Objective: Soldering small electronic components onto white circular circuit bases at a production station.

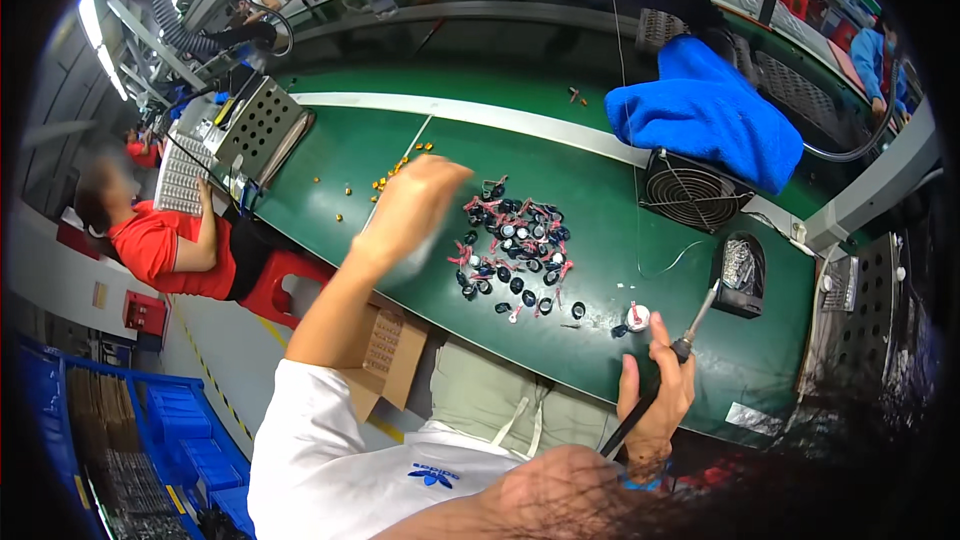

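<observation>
Hands (pixel 415 202) apart; right hand (pixel 664 402) holds soldering iron (pixel 684 348) slanting forward-right, tip foremost.

Fingers (pixel 450 173) of left hand (pixel 412 202) blurred, fan (pixel 690 192) partly hidden by blue cloth (pixel 705 118)

Passage is open over the bench (pixel 600 215) between heap (pixel 515 240) and fan (pixel 690 192), though a thin wire (pixel 638 230) hangs there; farther right the box (pixel 737 295) blocks, the tool (pixel 683 348) slanting before it.

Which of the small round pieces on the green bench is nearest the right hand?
The white one with red on top, by the right hand. It looks larger than the dark piece beside it and lies apart from the main heap.
</observation>
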`<state>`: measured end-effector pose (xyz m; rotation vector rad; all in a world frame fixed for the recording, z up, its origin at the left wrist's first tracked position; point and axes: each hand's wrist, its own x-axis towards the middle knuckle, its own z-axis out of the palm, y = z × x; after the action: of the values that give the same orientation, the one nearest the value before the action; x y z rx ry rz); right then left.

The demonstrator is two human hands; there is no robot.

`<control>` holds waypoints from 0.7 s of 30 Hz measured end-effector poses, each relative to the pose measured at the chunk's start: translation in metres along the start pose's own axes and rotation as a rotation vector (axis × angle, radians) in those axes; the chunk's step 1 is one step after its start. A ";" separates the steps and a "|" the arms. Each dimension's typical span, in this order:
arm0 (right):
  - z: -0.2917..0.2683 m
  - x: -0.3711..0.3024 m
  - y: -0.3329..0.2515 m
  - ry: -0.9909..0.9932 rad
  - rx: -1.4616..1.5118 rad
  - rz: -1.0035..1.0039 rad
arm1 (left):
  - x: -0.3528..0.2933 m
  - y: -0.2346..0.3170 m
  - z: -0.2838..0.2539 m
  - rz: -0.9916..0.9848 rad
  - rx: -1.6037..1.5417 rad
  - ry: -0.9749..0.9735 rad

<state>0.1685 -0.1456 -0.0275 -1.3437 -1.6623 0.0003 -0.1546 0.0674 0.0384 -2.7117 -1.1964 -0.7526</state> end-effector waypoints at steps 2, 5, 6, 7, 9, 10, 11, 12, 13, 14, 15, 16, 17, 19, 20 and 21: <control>-0.001 -0.004 0.003 0.053 0.064 0.037 | -0.004 -0.025 -0.003 -0.060 0.074 -0.048; -0.003 -0.005 0.005 0.063 0.049 0.041 | -0.008 -0.038 0.002 -0.104 0.080 -0.126; -0.003 -0.006 0.006 0.063 0.047 0.038 | -0.010 -0.037 0.004 -0.144 0.076 -0.123; -0.002 -0.007 0.006 0.066 0.043 0.042 | -0.010 -0.036 0.004 -0.181 0.073 -0.122; -0.002 -0.008 0.006 0.095 0.085 0.056 | -0.006 -0.034 0.003 -0.278 -0.081 -0.060; -0.004 -0.008 0.005 0.098 0.074 0.063 | -0.002 -0.033 0.004 -0.381 -0.234 0.002; -0.006 -0.007 0.004 0.107 0.081 0.073 | 0.006 -0.020 0.002 -0.436 -0.367 0.047; -0.007 -0.006 0.003 0.117 0.086 0.084 | 0.011 -0.011 0.003 -0.423 -0.382 0.038; -0.008 -0.005 0.002 0.108 0.078 0.083 | 0.015 -0.003 0.007 -0.354 -0.610 0.042; -0.010 -0.004 0.001 0.094 0.064 0.084 | 0.020 0.009 0.010 -0.284 -0.844 0.043; -0.009 -0.008 0.002 0.096 0.059 0.105 | 0.024 0.024 0.012 -0.259 -0.950 -0.008; -0.011 -0.010 0.001 0.130 0.085 0.102 | 0.031 0.041 0.017 -0.246 -1.070 -0.054; -0.013 -0.011 0.000 0.160 0.111 0.094 | 0.036 0.059 0.022 -0.238 -1.191 -0.096; -0.016 -0.014 0.000 0.192 0.178 0.092 | 0.044 0.086 0.029 -0.173 -1.277 -0.158; -0.018 -0.019 -0.002 0.195 0.228 0.129 | 0.045 0.095 0.034 -0.168 -1.318 -0.192; -0.020 -0.022 -0.001 0.218 0.228 0.136 | 0.047 0.104 0.039 -0.175 -1.354 -0.209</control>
<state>0.1793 -0.1726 -0.0308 -1.2334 -1.3439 0.1156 -0.0382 0.0375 0.0382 -3.7619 -1.1973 -1.8867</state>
